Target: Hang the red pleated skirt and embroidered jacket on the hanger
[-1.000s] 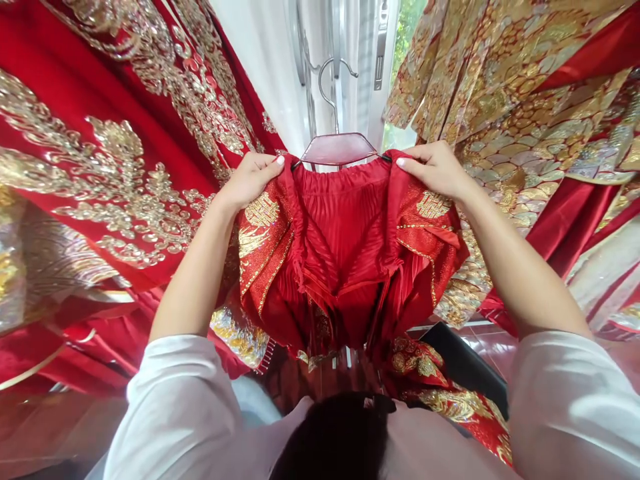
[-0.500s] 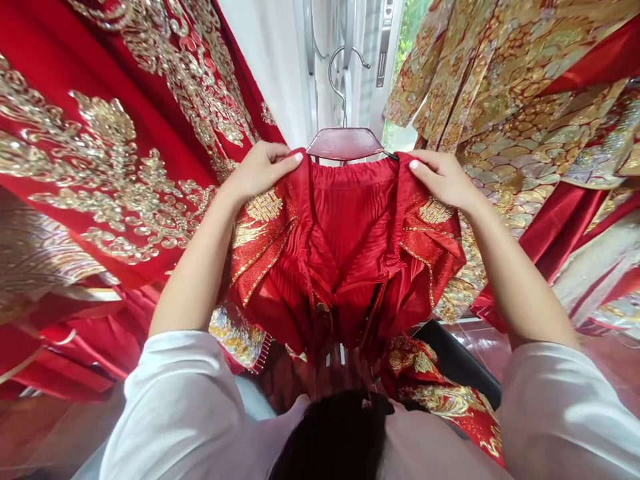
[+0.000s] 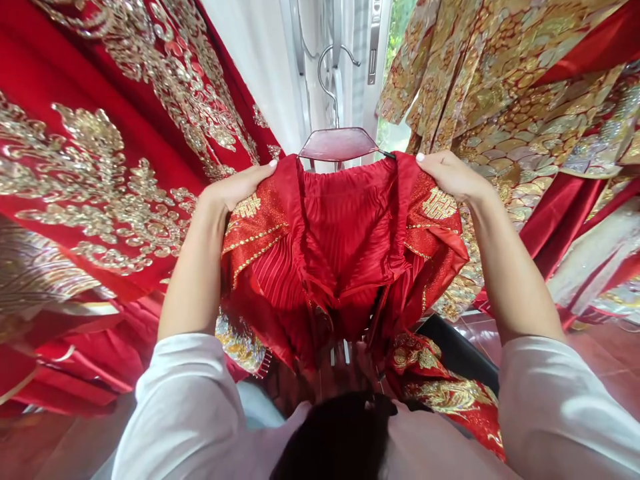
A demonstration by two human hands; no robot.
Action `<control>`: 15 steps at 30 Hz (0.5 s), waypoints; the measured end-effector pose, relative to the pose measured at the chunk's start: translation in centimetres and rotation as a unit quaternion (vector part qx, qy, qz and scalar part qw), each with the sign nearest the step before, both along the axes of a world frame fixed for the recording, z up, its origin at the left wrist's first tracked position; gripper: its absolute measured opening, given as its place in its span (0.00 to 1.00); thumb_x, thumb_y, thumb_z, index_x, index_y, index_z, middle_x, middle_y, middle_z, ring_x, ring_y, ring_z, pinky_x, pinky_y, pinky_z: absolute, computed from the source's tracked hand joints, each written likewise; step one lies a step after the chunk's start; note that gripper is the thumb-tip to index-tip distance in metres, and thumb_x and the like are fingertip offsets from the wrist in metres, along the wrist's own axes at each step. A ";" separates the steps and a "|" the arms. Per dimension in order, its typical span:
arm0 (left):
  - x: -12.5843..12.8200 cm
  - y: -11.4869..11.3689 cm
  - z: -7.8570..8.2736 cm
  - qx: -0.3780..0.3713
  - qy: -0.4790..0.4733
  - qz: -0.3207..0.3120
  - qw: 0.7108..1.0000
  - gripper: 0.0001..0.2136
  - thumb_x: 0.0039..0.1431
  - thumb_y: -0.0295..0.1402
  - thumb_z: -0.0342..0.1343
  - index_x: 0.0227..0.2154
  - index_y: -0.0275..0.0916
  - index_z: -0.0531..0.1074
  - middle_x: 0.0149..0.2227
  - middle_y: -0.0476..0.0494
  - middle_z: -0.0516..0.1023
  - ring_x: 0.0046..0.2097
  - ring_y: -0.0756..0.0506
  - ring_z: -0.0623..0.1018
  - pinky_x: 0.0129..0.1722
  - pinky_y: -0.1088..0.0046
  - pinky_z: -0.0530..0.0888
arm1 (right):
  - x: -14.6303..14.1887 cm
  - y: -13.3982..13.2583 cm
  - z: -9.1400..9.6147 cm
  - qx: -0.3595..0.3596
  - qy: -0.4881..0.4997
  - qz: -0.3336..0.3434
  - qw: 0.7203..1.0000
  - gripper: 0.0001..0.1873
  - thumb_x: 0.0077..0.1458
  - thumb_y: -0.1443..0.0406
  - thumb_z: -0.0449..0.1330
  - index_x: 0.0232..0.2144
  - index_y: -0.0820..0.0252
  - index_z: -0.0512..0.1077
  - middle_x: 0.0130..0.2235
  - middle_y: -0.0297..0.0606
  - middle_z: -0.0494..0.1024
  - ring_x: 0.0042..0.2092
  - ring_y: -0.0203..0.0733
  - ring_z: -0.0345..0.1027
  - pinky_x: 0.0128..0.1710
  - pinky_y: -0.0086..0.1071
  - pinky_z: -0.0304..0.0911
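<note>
A red pleated dress (image 3: 345, 227) with gold-embroidered shoulders hangs before me on a clothes hanger (image 3: 339, 143) with a metal hook. My left hand (image 3: 239, 187) is closed on its left shoulder, thumb on top near the gathered neckline. On the opposite shoulder, my right hand (image 3: 449, 172) grips the cloth, with its thumb toward the neckline. Most fingers of both hands are hidden behind the fabric. The hanger's bar shows between the shoulders; its ends are inside the dress.
A red gown (image 3: 115, 133) with gold sequins hangs close on the left. Gold patterned garments (image 3: 490, 113) hang on the right. Behind the hanger stands a white door frame (image 3: 373, 60). Red-and-gold cloth (image 3: 450, 393) lies low at right beside a black object (image 3: 455, 347).
Both hands have slid a little outward along the dress's shoulders, the left one farther and slightly lower. The view has shifted slightly, so the hanger appears more to the left.
</note>
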State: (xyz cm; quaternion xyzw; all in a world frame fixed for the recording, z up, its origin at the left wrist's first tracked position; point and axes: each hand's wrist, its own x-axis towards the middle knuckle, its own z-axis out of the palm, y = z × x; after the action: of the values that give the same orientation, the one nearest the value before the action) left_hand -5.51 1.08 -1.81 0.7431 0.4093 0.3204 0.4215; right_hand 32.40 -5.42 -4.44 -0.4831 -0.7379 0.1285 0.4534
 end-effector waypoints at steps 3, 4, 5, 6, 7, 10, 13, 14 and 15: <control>0.2 -0.7 -0.3 0.008 0.010 0.008 1.000 0.18 0.69 0.35 0.41 0.34 0.32 0.74 0.19 0.49 0.74 0.27 0.50 0.73 0.35 0.72 0.72 | -0.2 -1.2 -0.8 0.131 -0.073 -0.130 0.980 0.27 0.58 0.45 0.47 0.19 0.59 0.61 0.22 0.36 0.61 0.27 0.37 0.55 0.29 0.31 0.52; 0.2 -1.1 -0.3 0.027 0.022 0.010 0.999 0.18 0.69 0.34 0.41 0.33 0.32 0.75 0.19 0.49 0.74 0.27 0.50 0.73 0.35 0.73 0.72 | -0.3 -2.0 -1.5 0.186 -0.093 -0.190 0.960 0.24 0.60 0.49 0.46 0.22 0.59 0.64 0.25 0.39 0.65 0.31 0.41 0.60 0.32 0.33 0.55; 0.3 -1.5 -0.3 0.047 0.035 0.011 0.998 0.19 0.69 0.34 0.41 0.32 0.33 0.75 0.19 0.49 0.74 0.27 0.51 0.72 0.34 0.74 0.71 | -0.5 -3.0 -2.3 0.229 -0.113 -0.243 0.936 0.22 0.61 0.52 0.45 0.26 0.59 0.68 0.29 0.42 0.68 0.36 0.44 0.63 0.36 0.36 0.56; 0.3 -1.8 -0.3 0.062 0.047 0.012 0.997 0.19 0.69 0.33 0.41 0.31 0.33 0.75 0.19 0.50 0.75 0.26 0.51 0.72 0.34 0.75 0.71 | -0.7 -4.2 -3.3 0.255 -0.133 -0.283 0.915 0.21 0.61 0.54 0.44 0.31 0.59 0.70 0.33 0.44 0.70 0.40 0.46 0.64 0.39 0.38 0.57; 0.3 -2.0 -0.3 0.074 0.054 0.011 0.996 0.20 0.69 0.33 0.41 0.29 0.33 0.75 0.20 0.50 0.75 0.26 0.52 0.71 0.33 0.76 0.70 | -0.8 -5.4 -4.5 0.262 -0.157 -0.310 0.900 0.20 0.61 0.55 0.44 0.34 0.60 0.71 0.35 0.46 0.71 0.42 0.48 0.64 0.41 0.39 0.57; 0.3 -2.1 -0.3 0.090 0.063 0.004 0.994 0.21 0.69 0.32 0.41 0.25 0.34 0.74 0.23 0.50 0.77 0.25 0.54 0.70 0.32 0.77 0.69 | -0.9 -8.8 -8.8 0.212 -0.250 -0.348 0.878 0.16 0.58 0.57 0.50 0.39 0.62 0.71 0.38 0.46 0.73 0.41 0.48 0.63 0.40 0.39 0.57; 0.3 -1.8 -0.3 0.098 0.074 0.022 0.992 0.21 0.69 0.33 0.42 0.24 0.33 0.73 0.24 0.50 0.77 0.25 0.54 0.69 0.33 0.77 0.68 | 0.0 -10.9 -12.8 0.139 -0.312 -0.406 0.847 0.11 0.57 0.64 0.50 0.35 0.62 0.71 0.34 0.45 0.72 0.37 0.46 0.61 0.34 0.35 0.54; 0.3 -1.8 -0.3 0.096 0.078 0.030 0.992 0.21 0.69 0.34 0.42 0.24 0.33 0.73 0.23 0.50 0.77 0.25 0.54 0.69 0.32 0.77 0.68 | 0.4 -11.2 -13.9 0.127 -0.312 -0.434 0.835 0.11 0.57 0.67 0.49 0.32 0.62 0.70 0.33 0.45 0.71 0.35 0.44 0.60 0.32 0.34 0.52; 0.3 -1.7 -0.4 0.094 0.081 0.038 0.992 0.21 0.69 0.35 0.41 0.24 0.33 0.73 0.23 0.50 0.76 0.25 0.54 0.68 0.31 0.77 0.68 | 0.9 -11.5 -14.9 0.121 -0.303 -0.462 0.825 0.12 0.57 0.68 0.47 0.29 0.62 0.69 0.32 0.45 0.70 0.33 0.43 0.59 0.30 0.33 0.51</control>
State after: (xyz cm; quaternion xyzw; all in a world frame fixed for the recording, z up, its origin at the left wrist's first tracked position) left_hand -5.20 -0.65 -2.18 0.7864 0.4385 0.3120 0.3030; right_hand 33.28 -16.87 -19.32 -0.7235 -0.5382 -0.3390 0.2681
